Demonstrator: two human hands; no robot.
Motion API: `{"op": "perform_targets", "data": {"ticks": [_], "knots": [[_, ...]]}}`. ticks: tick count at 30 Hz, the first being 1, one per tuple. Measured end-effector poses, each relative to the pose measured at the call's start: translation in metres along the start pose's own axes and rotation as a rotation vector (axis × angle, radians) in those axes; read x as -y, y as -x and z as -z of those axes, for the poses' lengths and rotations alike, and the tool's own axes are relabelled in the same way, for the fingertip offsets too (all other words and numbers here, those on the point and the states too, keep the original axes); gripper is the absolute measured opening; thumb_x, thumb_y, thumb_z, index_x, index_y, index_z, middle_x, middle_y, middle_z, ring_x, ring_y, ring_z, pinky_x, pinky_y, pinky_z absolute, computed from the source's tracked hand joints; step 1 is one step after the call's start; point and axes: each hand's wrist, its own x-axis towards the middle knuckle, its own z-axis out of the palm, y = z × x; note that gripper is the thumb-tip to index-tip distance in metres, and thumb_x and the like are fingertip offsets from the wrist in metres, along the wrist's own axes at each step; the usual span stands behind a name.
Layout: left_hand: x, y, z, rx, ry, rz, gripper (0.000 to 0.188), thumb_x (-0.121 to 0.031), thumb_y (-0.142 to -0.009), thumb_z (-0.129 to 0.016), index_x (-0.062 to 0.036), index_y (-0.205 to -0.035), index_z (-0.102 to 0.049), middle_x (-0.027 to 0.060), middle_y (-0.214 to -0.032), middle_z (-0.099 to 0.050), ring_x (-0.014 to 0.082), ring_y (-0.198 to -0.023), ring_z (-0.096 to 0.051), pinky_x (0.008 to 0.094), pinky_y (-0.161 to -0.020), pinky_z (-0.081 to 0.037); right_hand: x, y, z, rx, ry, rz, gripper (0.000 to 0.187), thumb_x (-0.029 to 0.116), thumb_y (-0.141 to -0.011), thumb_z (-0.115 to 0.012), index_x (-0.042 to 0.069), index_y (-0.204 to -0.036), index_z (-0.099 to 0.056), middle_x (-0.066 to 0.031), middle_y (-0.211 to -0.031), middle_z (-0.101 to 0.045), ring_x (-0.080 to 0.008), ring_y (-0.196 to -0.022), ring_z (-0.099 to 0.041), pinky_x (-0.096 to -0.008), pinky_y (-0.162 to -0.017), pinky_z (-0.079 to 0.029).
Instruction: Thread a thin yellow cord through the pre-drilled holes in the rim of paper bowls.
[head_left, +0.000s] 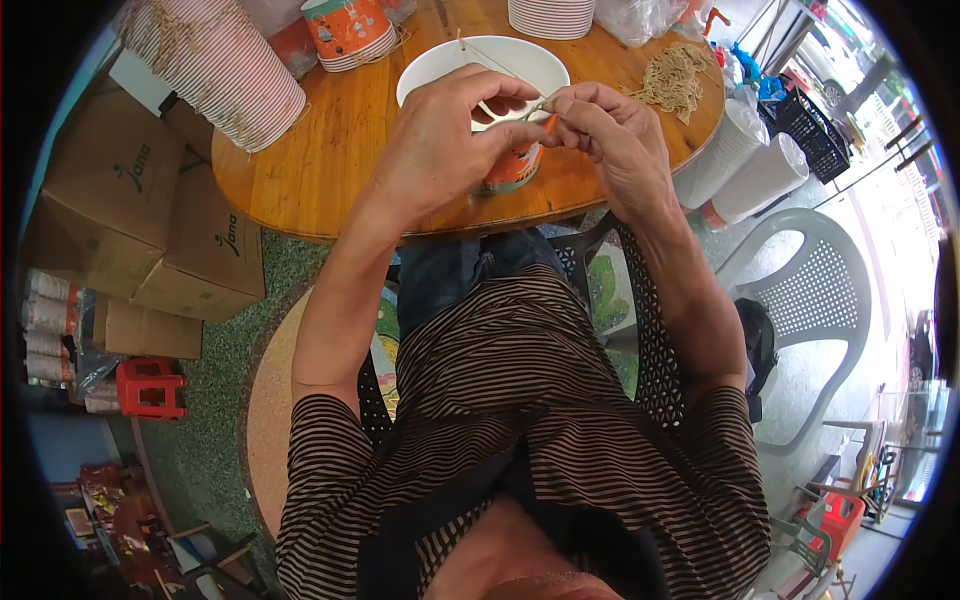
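Observation:
A paper bucket (418, 72), white inside with an orange printed outer wall, stands at the table's near edge with its mouth toward me. A thin tan cord (505, 68) runs across its mouth from a small knot-like end at the far rim to my fingers. My left hand (440, 130) has its thumb and fingers closed about the cord's near end. My right hand (615, 135) pinches the same cord just to the right, its fingertips almost touching the left ones. The fingers hide the near rim and the exact hold on the cord.
The round wooden table (300, 185) carries a tall stack of buckets (215, 70) at left, orange buckets (350, 35) behind, another white stack (552, 15) and a heap of tan cords (672, 82) at right. Cardboard boxes (110, 190) stand left; a grey plastic chair (815, 290) stands right.

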Motion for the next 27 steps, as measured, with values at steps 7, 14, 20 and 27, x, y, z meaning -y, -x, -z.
{"op": "perform_targets", "data": {"ticks": [7,14,20,27], "knots": [[-0.002,-0.006,-0.002,0.057,0.084,0.189,0.018,-0.016,-0.094,-0.075,-0.0010,-0.102,-0.077,0.0066,-0.086,-0.076,0.0095,-0.074,-0.070,0.0257,-0.068,-0.056,0.011,0.003,0.001,0.024,0.167,0.093,0.021,0.013,-0.096,-0.067,-0.003,-0.110,-0.070,0.0007,-0.082,-0.065,-0.0054,-0.076,-0.057,-0.0227,-0.071,-0.048],[0.003,-0.003,0.001,0.064,-0.004,-0.014,0.011,-0.011,-0.094,-0.074,0.0000,-0.095,-0.073,0.0015,-0.086,-0.072,0.0062,-0.079,-0.064,0.0242,-0.070,-0.054,0.008,0.006,0.006,0.047,0.640,0.405,0.016,0.008,-0.092,-0.074,0.000,-0.106,-0.073,0.0066,-0.074,-0.053,-0.0031,-0.067,-0.046,-0.0232,-0.062,-0.042],[0.006,0.004,0.007,0.042,-0.072,-0.096,0.008,-0.007,-0.091,-0.075,0.0007,-0.094,-0.072,0.0031,-0.085,-0.070,0.0093,-0.078,-0.065,0.0261,-0.070,-0.053,0.018,0.006,0.016,-0.090,0.621,0.351,0.008,0.010,-0.093,-0.076,0.003,-0.096,-0.076,0.0090,-0.067,-0.046,-0.0018,-0.062,-0.040,-0.0222,-0.057,-0.037],[0.016,0.007,0.002,-0.004,-0.182,-0.211,0.012,0.004,-0.090,-0.070,-0.0008,-0.100,-0.073,0.0080,-0.091,-0.074,0.0163,-0.083,-0.073,0.0287,-0.071,-0.057,0.013,0.000,0.023,-0.123,0.539,0.389,0.008,0.011,-0.095,-0.073,0.003,-0.095,-0.072,0.0066,-0.072,-0.054,-0.0046,-0.068,-0.049,-0.0247,-0.061,-0.043]]}}
